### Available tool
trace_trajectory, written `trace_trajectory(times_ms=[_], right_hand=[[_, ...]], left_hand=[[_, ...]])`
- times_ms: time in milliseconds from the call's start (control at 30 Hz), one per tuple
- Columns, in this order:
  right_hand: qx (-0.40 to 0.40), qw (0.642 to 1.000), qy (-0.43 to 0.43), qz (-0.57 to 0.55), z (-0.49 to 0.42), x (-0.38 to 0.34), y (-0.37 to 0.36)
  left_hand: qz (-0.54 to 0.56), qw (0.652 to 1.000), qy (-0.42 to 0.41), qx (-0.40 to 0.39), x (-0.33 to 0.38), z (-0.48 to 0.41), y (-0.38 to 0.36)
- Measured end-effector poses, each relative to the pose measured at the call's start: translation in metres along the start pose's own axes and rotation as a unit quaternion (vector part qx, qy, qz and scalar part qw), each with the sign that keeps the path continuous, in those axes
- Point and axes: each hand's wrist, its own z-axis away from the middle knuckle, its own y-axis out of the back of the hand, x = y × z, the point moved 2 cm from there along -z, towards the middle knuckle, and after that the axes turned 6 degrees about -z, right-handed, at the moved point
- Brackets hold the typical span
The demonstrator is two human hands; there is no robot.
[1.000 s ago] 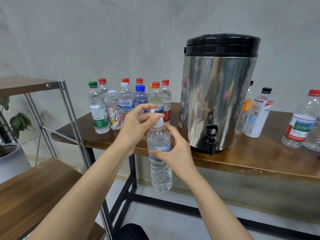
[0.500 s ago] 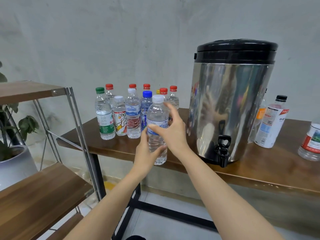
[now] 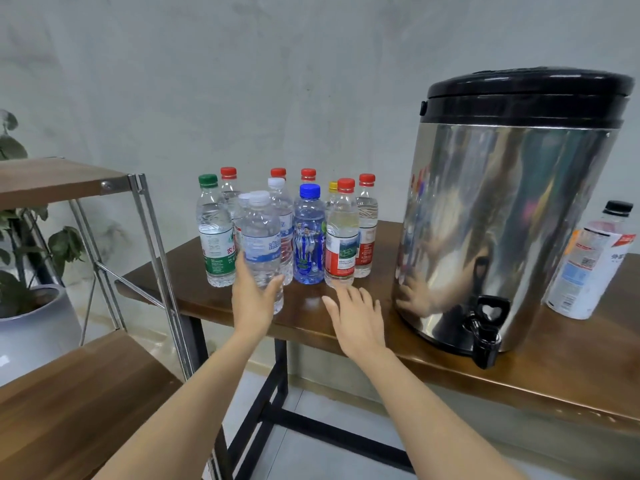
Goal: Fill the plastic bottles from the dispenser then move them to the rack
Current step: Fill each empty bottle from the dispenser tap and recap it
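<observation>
One steel dispenser (image 3: 502,209) on table (image 3: 304,303); at its 9 o'clock, eleven capped bottles (image 3: 308,237): five red, three white, one green, one blue, one yellow. Front white-capped bottle (image 3: 261,237) gripped low by left hand (image 3: 252,306). Right hand (image 3: 356,317) at its 3 o'clock, fingers spread, empty. One rack (image 3: 69,393) at 8 o'clock.

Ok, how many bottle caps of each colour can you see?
Red caps: 5
White caps: 3
Green cap: 1
Blue cap: 1
Yellow cap: 1
Black cap: 1
Total: 12
</observation>
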Motion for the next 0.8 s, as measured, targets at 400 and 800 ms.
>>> trace_trajectory(times_ms=[400, 800], right_hand=[[-0.003, 0.998, -0.014, 0.059, -0.008, 0.001, -0.012], [0.016, 0.997, -0.002, 0.069, -0.006, -0.001, -0.013]], left_hand=[[-0.106, 0.992, -0.015, 0.067, -0.017, 0.012, -0.009], [-0.182, 0.979, 0.025, 0.089, -0.022, -0.010, -0.014]])
